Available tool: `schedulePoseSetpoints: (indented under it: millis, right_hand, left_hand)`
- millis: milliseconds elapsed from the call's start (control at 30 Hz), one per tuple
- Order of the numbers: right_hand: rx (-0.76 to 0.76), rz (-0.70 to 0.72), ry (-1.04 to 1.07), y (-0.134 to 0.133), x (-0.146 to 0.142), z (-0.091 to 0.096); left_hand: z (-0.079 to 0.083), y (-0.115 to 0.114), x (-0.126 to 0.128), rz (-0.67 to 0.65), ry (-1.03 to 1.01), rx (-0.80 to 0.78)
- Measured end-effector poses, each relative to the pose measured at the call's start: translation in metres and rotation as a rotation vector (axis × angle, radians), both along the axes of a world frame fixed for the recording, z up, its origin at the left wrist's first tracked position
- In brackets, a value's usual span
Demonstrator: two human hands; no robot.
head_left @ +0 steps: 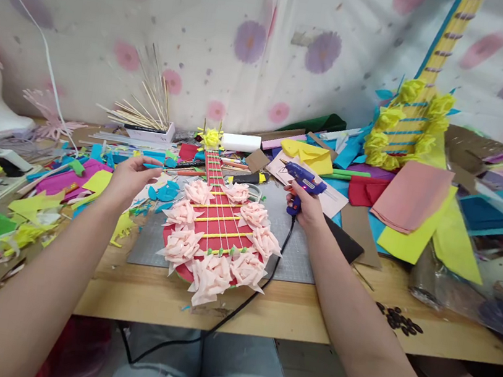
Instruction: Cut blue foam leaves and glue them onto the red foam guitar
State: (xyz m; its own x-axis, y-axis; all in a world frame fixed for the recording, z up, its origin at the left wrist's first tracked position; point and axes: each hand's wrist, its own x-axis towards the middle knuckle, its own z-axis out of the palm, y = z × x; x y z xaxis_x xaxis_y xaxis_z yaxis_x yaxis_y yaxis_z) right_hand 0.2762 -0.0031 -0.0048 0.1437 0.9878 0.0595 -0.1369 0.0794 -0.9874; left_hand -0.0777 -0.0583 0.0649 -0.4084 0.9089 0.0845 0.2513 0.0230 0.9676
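A red paper guitar (pixel 219 221) ringed with pink paper flowers lies on a grey cutting mat (pixel 289 250) at the table's front edge. My right hand (pixel 307 207) grips a blue glue gun (pixel 303 182) just right of the guitar, nozzle pointing left. Its black cord (pixel 234 311) runs down over the table edge. My left hand (pixel 129 174) hovers left of the guitar, fingers pinched on a thin blue strip (pixel 154 167). Small blue paper pieces (pixel 164 194) lie below that hand.
Coloured paper scraps (pixel 33 208) crowd the left side; sheets of foam and paper (pixel 412 211) pile on the right. A yellow-flowered guitar (pixel 410 123) leans against the curtain. Wooden skewers (pixel 146 105) stand at the back. Dark seeds (pixel 399 320) lie near the front edge.
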Motion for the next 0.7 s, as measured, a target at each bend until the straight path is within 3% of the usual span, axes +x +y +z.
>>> schedulePoseSetpoints:
  millis: [167, 333, 567, 700]
  right_hand:
    - [0.017, 0.017, -0.014, -0.007, -0.002, 0.011]
    - [0.083, 0.099, -0.037, -0.016, 0.001, 0.029]
    - [0.094, 0.284, -0.373, -0.027, -0.008, 0.039]
    - [0.060, 0.273, -0.504, -0.031, -0.018, 0.033]
  left_hand:
    - [0.021, -0.001, 0.023, -0.057, -0.125, 0.076]
    - [0.029, -0.003, 0.043, -0.079, -0.005, 0.062]
    - [0.012, -0.006, 0.066, -0.253, 0.056, -0.019]
    - [0.000, -0.004, 0.077, -0.270, 0.016, -0.017]
